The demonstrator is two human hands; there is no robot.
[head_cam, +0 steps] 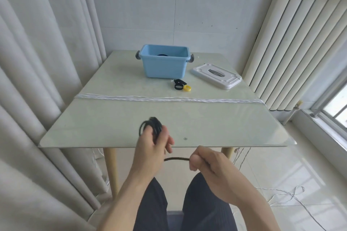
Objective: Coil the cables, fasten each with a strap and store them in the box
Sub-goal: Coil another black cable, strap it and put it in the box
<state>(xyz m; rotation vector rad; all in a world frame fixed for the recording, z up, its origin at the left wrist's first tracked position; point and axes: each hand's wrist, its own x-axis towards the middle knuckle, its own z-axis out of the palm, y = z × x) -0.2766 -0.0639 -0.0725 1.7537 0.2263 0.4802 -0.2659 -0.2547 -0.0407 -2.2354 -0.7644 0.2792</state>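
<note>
Both forearms come into the picture from the bottom edge and are bare all the way up, with no sleeve or cuff showing. The left hand (153, 148) and the right hand (206, 163) wear no gloves, and no ring, watch or band shows on the fingers or wrists. The nails that can be seen are short and plain. Below the arms, the legs are covered by dark trousers (204, 204) in a navy or charcoal shade, their cloth marked with fine lengthwise ribs or thin stripes.

Half-coiled black cable (152, 125) in hand; open blue box (164, 62) far back.
</note>
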